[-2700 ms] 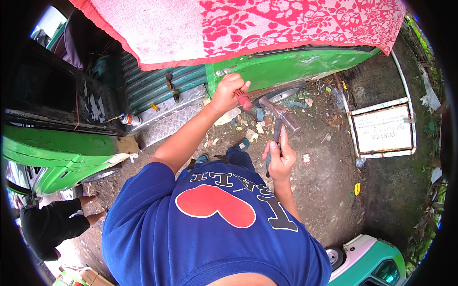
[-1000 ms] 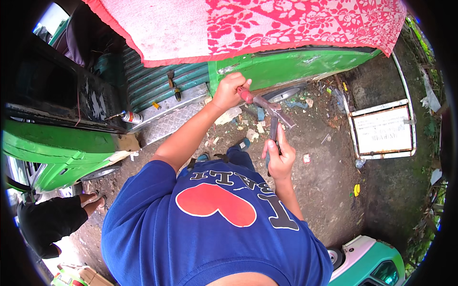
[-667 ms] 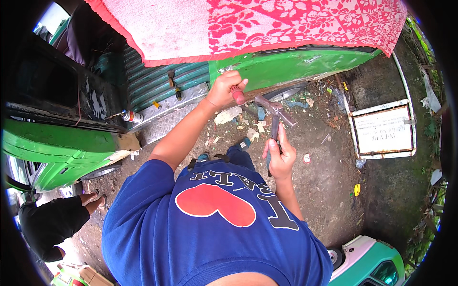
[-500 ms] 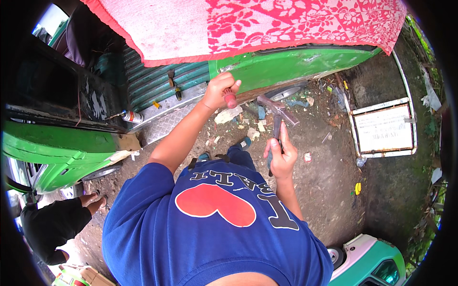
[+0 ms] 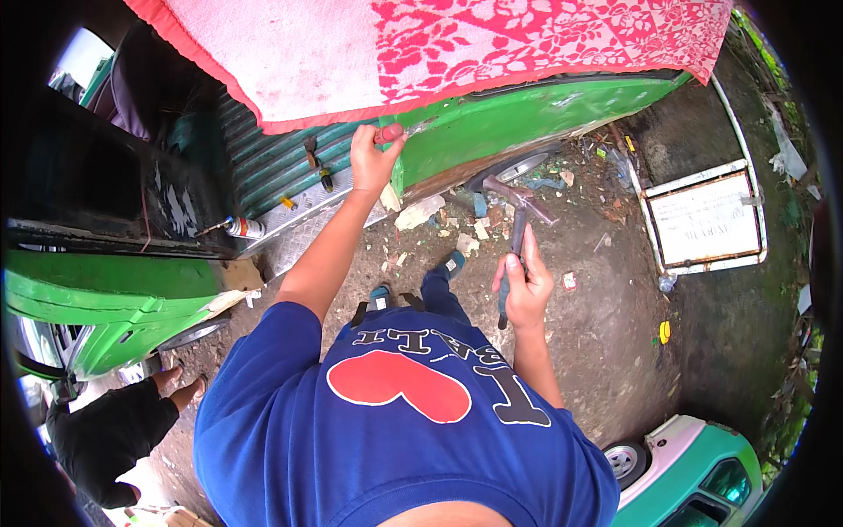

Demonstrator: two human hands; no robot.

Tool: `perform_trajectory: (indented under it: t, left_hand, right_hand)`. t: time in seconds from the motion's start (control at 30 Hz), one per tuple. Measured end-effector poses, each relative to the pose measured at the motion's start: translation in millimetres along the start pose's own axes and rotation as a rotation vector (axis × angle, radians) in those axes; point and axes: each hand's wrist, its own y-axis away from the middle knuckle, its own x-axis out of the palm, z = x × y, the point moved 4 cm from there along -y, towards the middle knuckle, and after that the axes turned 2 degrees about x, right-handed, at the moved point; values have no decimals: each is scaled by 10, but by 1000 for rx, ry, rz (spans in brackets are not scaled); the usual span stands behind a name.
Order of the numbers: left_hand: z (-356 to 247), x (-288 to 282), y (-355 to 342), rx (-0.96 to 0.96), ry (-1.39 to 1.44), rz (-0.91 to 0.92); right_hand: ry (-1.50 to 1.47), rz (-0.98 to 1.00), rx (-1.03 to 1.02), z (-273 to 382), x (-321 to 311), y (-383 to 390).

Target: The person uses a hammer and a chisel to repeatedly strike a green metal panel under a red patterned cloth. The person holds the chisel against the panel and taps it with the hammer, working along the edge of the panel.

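Note:
My left hand [image 5: 373, 165] is closed around a hand tool with a red handle [image 5: 387, 133]. Its thin working end meets or nearly meets the end of a green vehicle panel [image 5: 492, 127]; I cannot make out the tip's shape. Lower and to the right, my right hand [image 5: 529, 294] grips a hammer [image 5: 519, 211] by its dark handle. The hammer's metal head points away from me, above the littered ground and apart from the panel.
A pink and white floral cloth [image 5: 316, 61] drapes over the panel. On the ribbed teal truck bed [image 5: 255, 140] lie small tools, near a spray can [image 5: 245, 228]. A white-framed sign [image 5: 707, 224] lies right. A person in black [image 5: 105, 435] stands left; a teal car [image 5: 702, 474] is lower right.
My left hand has moved up and left, turning the red-handled tool so its end points right at the green panel. My right hand still holds the hammer, its position nearly the same.

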Motion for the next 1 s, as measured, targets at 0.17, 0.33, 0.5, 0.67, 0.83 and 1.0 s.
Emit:
perform_trajectory:
  t: [0.17, 0.33, 0.5, 0.67, 0.83, 1.0]
  left_hand:
    - [123, 269, -21, -67, -32, -13]
    - [256, 367, 12, -81, -32, 51]
    - [308, 265, 73, 24, 1, 172]
    - [191, 137, 59, -66, 5, 165]
    - [69, 242, -52, -91, -141, 106]
    - [84, 298, 84, 11, -88, -53]
  right_hand:
    - [53, 22, 33, -63, 83, 24]
    - [61, 36, 66, -91, 205, -102]
    - [-6, -2, 84, -151, 205, -291]
    - [-55, 10, 117, -267, 104, -425]
    - [-97, 64, 138, -314, -39, -594]
    - [-82, 147, 112, -392, -296, -869]
